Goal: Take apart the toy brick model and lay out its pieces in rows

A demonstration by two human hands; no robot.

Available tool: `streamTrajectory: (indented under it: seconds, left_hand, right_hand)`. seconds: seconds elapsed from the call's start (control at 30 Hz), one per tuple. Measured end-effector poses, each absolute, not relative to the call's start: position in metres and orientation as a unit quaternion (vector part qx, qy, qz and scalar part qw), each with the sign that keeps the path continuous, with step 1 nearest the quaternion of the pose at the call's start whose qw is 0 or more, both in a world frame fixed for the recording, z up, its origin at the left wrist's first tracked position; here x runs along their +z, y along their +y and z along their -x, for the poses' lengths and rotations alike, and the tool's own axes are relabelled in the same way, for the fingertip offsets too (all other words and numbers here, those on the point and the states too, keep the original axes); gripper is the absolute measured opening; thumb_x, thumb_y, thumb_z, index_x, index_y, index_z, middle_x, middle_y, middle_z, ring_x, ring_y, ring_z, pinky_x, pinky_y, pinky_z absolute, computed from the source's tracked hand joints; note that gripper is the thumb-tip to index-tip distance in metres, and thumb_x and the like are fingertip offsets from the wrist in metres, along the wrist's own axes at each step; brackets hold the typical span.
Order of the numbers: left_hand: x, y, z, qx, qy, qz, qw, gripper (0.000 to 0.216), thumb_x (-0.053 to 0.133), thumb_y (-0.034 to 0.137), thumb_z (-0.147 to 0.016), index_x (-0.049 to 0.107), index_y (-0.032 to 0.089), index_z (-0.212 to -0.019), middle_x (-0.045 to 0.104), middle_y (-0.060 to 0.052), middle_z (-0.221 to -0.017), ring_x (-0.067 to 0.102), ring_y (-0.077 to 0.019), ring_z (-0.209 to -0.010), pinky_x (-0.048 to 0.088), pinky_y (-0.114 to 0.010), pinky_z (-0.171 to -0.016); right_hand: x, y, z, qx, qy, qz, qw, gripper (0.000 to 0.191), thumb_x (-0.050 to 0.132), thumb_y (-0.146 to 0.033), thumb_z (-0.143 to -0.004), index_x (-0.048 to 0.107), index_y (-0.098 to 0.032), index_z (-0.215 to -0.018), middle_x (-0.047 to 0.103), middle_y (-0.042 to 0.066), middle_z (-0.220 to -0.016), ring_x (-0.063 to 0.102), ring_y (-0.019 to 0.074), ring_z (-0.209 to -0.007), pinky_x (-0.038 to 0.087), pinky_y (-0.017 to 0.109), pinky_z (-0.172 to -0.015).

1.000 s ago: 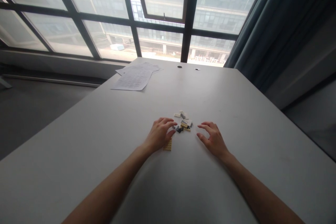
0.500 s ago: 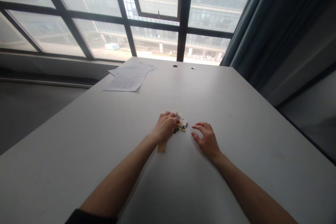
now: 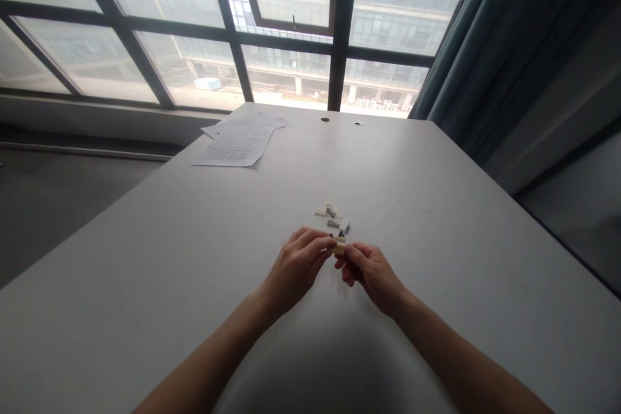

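Observation:
My left hand (image 3: 298,262) and my right hand (image 3: 369,268) meet above the near middle of the table. Between their fingertips they pinch a small yellow building brick (image 3: 338,248), partly covered by the fingers. Just beyond it lie loose white and grey building bricks (image 3: 334,222), with a small dark piece (image 3: 341,233) close to the fingers. A tan studded plate seen earlier does not show now; whether it is behind my left hand I cannot make out.
The white table (image 3: 427,233) reaches to a large window. Printed sheets of paper (image 3: 233,145) lie at its far left, and two round holes are near the far edge. A dark curtain (image 3: 466,45) hangs at the right.
My right hand has moved left and closed on the yellow brick. My left hand has come nearer and pinches it too. The tan plate has gone from view.

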State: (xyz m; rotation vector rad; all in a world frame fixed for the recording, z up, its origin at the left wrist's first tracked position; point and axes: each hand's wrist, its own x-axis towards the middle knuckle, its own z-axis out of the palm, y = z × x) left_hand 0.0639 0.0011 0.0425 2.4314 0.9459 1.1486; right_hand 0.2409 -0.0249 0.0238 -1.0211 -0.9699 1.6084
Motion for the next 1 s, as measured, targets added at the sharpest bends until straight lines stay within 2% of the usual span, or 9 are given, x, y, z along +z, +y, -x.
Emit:
streamTrajectory:
  seconds: [0.13,0.27,0.43,0.57,0.8,1.0]
  left_hand:
    - [0.035,-0.003,-0.061,0.423,0.318,-0.837,0.135,0.013,0.054,0.021,-0.091,0.065,0.022,-0.099,0.064,-0.005,-0.095,0.059,-0.0155,-0.089,0.05,-0.03,-0.08]
    - [0.035,-0.005,-0.061,0.451,0.302,-0.828,0.14,0.012,0.057,0.018,-0.089,0.067,0.022,-0.093,0.063,-0.004,-0.089,0.06,-0.0138,-0.083,0.051,-0.027,-0.076]
    - [0.038,-0.006,-0.06,0.44,0.329,-0.818,0.171,0.017,0.062,0.025,-0.086,0.065,0.022,-0.102,0.064,-0.006,-0.095,0.062,-0.0164,-0.088,0.052,-0.03,-0.079]
    - [0.04,-0.004,-0.059,0.445,0.328,-0.814,0.176,0.013,0.061,0.026,-0.086,0.066,0.021,-0.097,0.066,-0.006,-0.092,0.062,-0.017,-0.087,0.052,-0.032,-0.079]
    - [0.038,-0.006,-0.061,0.433,0.331,-0.819,0.179,0.012,0.059,0.027,-0.089,0.066,0.02,-0.095,0.067,-0.005,-0.087,0.06,-0.016,-0.082,0.049,-0.029,-0.076]
    - [0.039,-0.01,-0.064,0.391,0.356,-0.818,0.224,0.024,0.052,0.034,-0.093,0.066,0.018,-0.083,0.064,-0.003,-0.076,0.058,-0.0145,-0.072,0.046,-0.026,-0.069]
  right_hand:
    - [0.027,-0.03,-0.237,0.691,-0.36,0.411,0.474,0.035,0.069,-0.049,-0.076,0.064,-0.014,-0.073,0.064,0.002,-0.065,0.049,0.007,-0.048,0.037,0.02,-0.045]
    - [0.035,-0.031,-0.239,0.701,-0.358,0.41,0.46,0.025,0.075,-0.034,-0.071,0.067,-0.015,-0.084,0.067,0.002,-0.072,0.054,0.0078,-0.054,0.042,0.02,-0.051]
    - [0.037,-0.032,-0.242,0.627,-0.42,0.419,0.504,0.023,0.075,-0.023,-0.066,0.068,-0.018,-0.088,0.067,0.001,-0.072,0.058,0.0129,-0.062,0.048,0.027,-0.059]
    - [0.037,-0.034,-0.242,0.59,-0.466,0.428,0.502,0.023,0.075,-0.022,-0.066,0.068,-0.019,-0.087,0.065,0.0,-0.07,0.057,0.0136,-0.063,0.049,0.028,-0.059]
    - [0.038,-0.034,-0.243,0.571,-0.475,0.448,0.497,0.021,0.073,-0.037,-0.072,0.067,-0.017,-0.079,0.066,0.001,-0.068,0.056,0.0126,-0.06,0.045,0.027,-0.058]
    - [0.034,-0.032,-0.245,0.561,-0.491,0.465,0.478,0.039,0.06,-0.05,-0.083,0.063,-0.016,-0.065,0.061,0.002,-0.058,0.05,0.0108,-0.053,0.039,0.026,-0.055]
